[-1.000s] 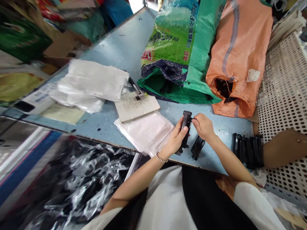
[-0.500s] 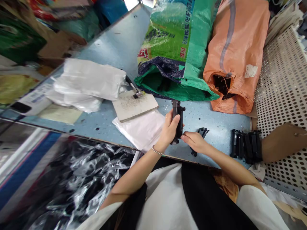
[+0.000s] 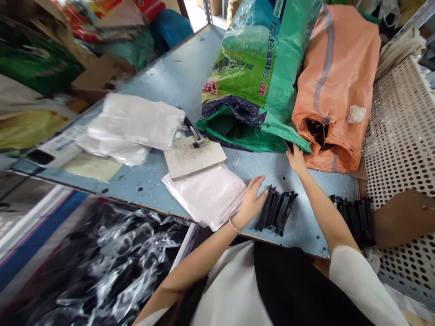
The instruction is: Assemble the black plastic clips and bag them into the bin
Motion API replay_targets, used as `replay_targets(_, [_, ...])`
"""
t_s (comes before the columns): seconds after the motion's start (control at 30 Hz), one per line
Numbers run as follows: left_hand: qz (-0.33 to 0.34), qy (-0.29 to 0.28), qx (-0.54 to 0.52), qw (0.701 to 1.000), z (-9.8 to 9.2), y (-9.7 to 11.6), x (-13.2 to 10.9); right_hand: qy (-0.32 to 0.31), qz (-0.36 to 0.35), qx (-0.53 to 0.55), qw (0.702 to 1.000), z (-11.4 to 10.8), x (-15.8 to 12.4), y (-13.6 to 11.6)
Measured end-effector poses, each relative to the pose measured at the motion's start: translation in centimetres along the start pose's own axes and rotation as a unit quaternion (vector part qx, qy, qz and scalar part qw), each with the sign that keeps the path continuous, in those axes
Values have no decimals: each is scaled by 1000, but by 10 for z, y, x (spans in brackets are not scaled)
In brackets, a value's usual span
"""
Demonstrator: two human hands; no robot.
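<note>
My left hand [image 3: 253,200], open with its fingers spread, is just left of a small row of black plastic parts [image 3: 277,209] at the table's near edge. It holds nothing. At the right corner of the green sack's [image 3: 282,136] open mouth, my right hand [image 3: 297,160] has its fingers closed on a slim black part [image 3: 288,146], mostly hidden by the fingers and the sack edge. More dark pieces [image 3: 236,130] show inside the green sack. Beside it lies an orange sack [image 3: 335,81], its torn opening showing dark contents.
White plastic bags [image 3: 136,120] lie on the blue table [image 3: 159,77] at left. A board [image 3: 193,158] with a brush-like tool [image 3: 197,139] overlaps a flat stack of bags [image 3: 210,197]. More black parts [image 3: 355,217] stand by the perforated panel [image 3: 401,136]. Black bagged goods [image 3: 112,258] fill the space below left.
The black part both hands held now lies with the others in the row on the table. My left hand has opened; my right hand has moved forward to the green sack's mouth.
</note>
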State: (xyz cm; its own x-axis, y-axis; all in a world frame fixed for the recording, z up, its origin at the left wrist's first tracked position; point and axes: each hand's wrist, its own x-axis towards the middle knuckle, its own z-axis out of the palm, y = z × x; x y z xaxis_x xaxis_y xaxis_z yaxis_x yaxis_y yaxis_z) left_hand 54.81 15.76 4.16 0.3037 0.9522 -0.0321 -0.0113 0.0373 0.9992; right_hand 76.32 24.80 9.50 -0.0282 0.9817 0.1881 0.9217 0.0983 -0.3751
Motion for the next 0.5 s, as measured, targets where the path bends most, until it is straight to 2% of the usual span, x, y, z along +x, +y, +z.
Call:
replay_targets(0.07, [-43,26,-127,991,-5,12,16,3,27,32,999,10,-46,-16])
replay_targets(0.13, [-74,48,-232,969,-5,25,25,-14,10,155,988,12,-93,-39])
replay_targets(0.2, [-81,39,-271,958,-3,37,23,-54,-24,219,974,3,-126,-58])
replay_targets(0.23, [-79,25,-271,959,-3,42,19,-34,-27,222,974,-4,-133,-65])
replay_targets(0.3, [-74,-12,-265,961,-5,52,6,17,-26,208,978,-20,-131,-71])
replay_targets(0.37, [-81,-47,-291,952,-7,58,-8,46,-26,212,976,-33,-116,-70])
replay_targets(0.47, [-155,-116,-358,913,-10,64,-20,-7,-52,295,954,-40,-93,-72])
replay_targets(0.5, [-180,-119,-366,905,-10,65,-22,-34,-60,327,943,-39,-89,-74])
